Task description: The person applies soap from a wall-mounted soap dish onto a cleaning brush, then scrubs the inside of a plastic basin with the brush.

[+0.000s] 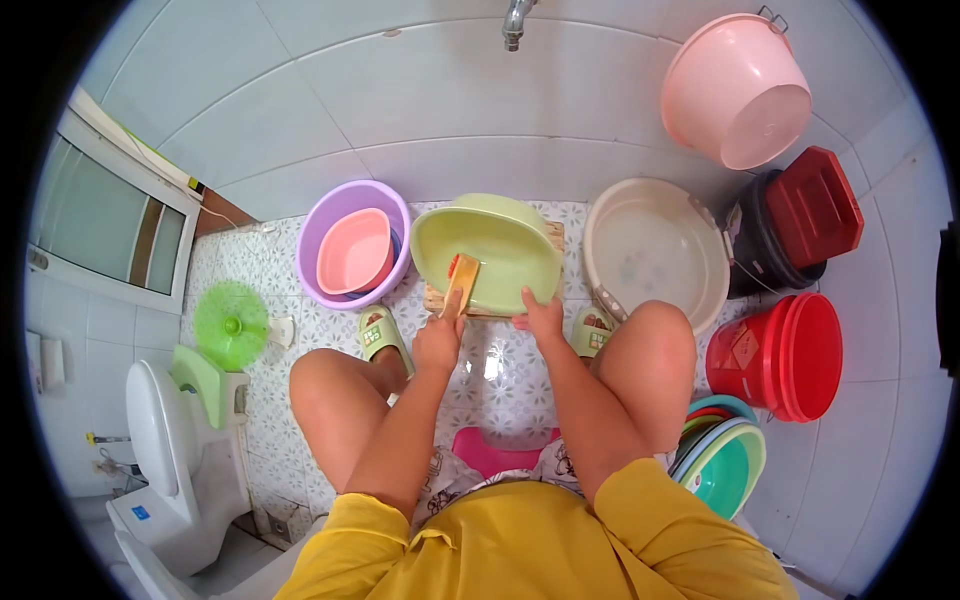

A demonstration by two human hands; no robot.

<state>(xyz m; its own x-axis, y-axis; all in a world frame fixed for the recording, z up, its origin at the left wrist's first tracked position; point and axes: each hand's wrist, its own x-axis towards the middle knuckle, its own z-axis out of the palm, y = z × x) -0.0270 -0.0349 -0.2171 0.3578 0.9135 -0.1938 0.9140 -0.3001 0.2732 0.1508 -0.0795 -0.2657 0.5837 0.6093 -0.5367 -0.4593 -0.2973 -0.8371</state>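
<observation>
My left hand (440,338) is closed round the handle of a wooden scrub brush (463,278) with reddish bristles. The brush reaches over the near rim into a light green basin (515,262), its head close to the inner wall; whether the bristles touch is hard to make out. Tilted toward me, the basin rests on a wooden board or low stool (556,236), which is mostly hidden beneath it. My right hand (538,314) grips the basin's near rim at the right, thumb inside and fingers outside.
A purple basin (310,215) with a pink basin (350,255) inside stands left. To the right are a large beige basin (655,230), a red bucket (765,355) and stacked basins (725,470). A pink bucket (735,85) hangs on the wall near a tap (515,25).
</observation>
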